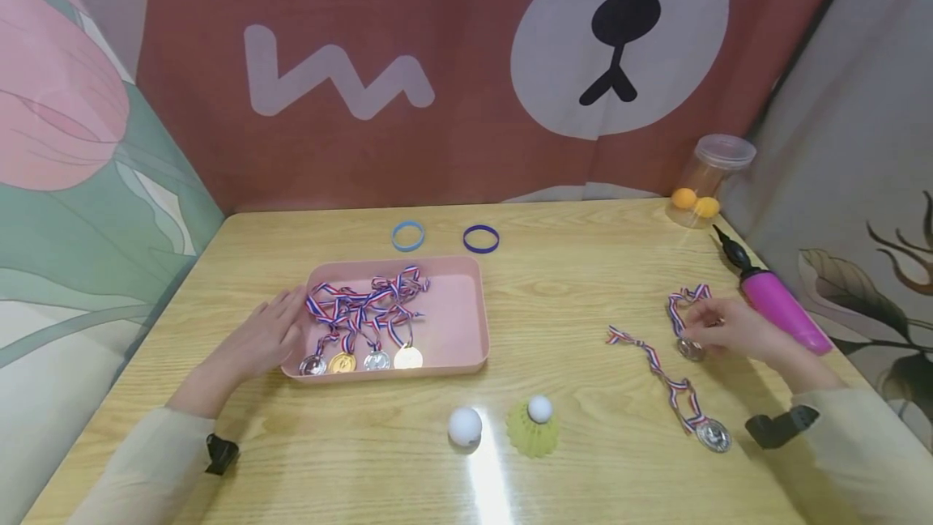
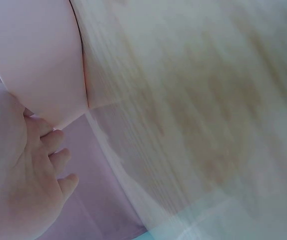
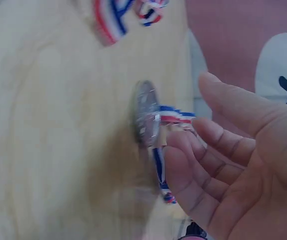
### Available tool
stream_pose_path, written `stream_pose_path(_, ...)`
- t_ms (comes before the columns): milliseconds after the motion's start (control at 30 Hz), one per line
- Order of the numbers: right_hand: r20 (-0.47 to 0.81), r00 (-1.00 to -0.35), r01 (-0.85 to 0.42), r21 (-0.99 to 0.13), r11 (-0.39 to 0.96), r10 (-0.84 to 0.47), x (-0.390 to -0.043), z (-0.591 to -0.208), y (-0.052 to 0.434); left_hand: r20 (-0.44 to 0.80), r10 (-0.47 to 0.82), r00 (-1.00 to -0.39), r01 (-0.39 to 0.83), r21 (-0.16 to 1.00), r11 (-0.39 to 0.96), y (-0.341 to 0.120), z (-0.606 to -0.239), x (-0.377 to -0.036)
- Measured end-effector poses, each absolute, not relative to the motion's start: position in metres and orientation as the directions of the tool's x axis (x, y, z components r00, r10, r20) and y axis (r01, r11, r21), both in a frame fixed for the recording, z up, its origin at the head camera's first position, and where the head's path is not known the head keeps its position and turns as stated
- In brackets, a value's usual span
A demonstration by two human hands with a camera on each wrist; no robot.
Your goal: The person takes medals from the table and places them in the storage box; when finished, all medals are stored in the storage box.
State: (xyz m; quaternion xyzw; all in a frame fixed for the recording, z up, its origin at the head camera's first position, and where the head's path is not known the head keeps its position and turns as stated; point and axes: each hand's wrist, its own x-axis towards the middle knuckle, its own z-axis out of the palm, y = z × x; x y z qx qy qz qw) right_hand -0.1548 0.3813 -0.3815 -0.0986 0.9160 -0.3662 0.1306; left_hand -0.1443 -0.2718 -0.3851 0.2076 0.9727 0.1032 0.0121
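Note:
My left hand lies with extended fingers against the left side of a pink tray; the left wrist view shows the tray's outer wall beside the palm. Inside the tray are several medals, including a gold medal, with tangled red, white and blue ribbons. Over at the right, my right hand is at a silver medal and its ribbon. In the right wrist view the thumb stands apart from the fingers, which are close to the medal. Another silver medal lies nearer the front.
A white ball and a yellow shuttlecock sit in front of the tray. Behind it lie a light blue wristband and a dark blue wristband. At right are a pink hand pump and a clear jar with orange balls.

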Motion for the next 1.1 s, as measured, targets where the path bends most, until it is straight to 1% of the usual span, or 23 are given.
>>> stream_pose_path(100,-0.166,-0.942,-0.127,-0.63,0.766,-0.292,-0.155,-0.386,0.38,0.021,0.408,-0.913,0.403,0.204,0.892,-0.272,-0.385,-0.144)
stream_pose_path(200,-0.164,-0.943,-0.16,-0.538,0.827,-0.29,-0.155,-0.391,0.38,0.019,0.407,-0.913,0.402,0.202,0.893,-0.272,-0.385,-0.144)
stream_pose_path(300,-0.162,-0.943,-0.185,-0.47,0.863,-0.291,-0.156,-0.393,0.38,0.016,0.404,-0.915,0.398,0.205,0.894,-0.271,-0.384,-0.144)
stream_pose_path(400,-0.168,-0.94,-0.193,-0.45,0.872,-0.295,-0.156,-0.393,0.379,0.015,0.405,-0.914,0.399,0.207,0.893,-0.271,-0.383,-0.144)
stream_pose_path(600,-0.196,-0.934,-0.182,-0.456,0.871,-0.298,-0.156,-0.391,0.377,0.013,0.405,-0.914,0.399,0.206,0.893,-0.271,-0.384,-0.144)
stream_pose_path(700,-0.183,-0.934,-0.191,-0.474,0.86,-0.308,-0.156,-0.391,0.377,0.012,0.404,-0.915,0.397,0.207,0.894,-0.271,-0.383,-0.144)
stream_pose_path(767,-0.176,-0.933,-0.188,-0.506,0.842,-0.314,-0.155,-0.391,0.377,0.01,0.401,-0.916,0.394,0.205,0.896,-0.271,-0.383,-0.144)
stream_pose_path(900,-0.221,-0.924,-0.105,-0.639,0.762,-0.312,-0.154,-0.392,0.38,0.002,0.394,-0.919,0.386,0.208,0.899,-0.27,-0.383,-0.144)
stream_pose_path(967,-0.253,-0.92,-0.038,-0.704,0.709,-0.301,-0.154,-0.392,0.383,-0.003,0.39,-0.921,0.381,0.21,0.901,-0.27,-0.384,-0.144)
stream_pose_path(1100,-0.276,-0.915,0.03,-0.773,0.634,-0.293,-0.154,-0.39,0.39,-0.006,0.388,-0.922,0.379,0.208,0.902,-0.27,-0.385,-0.144)
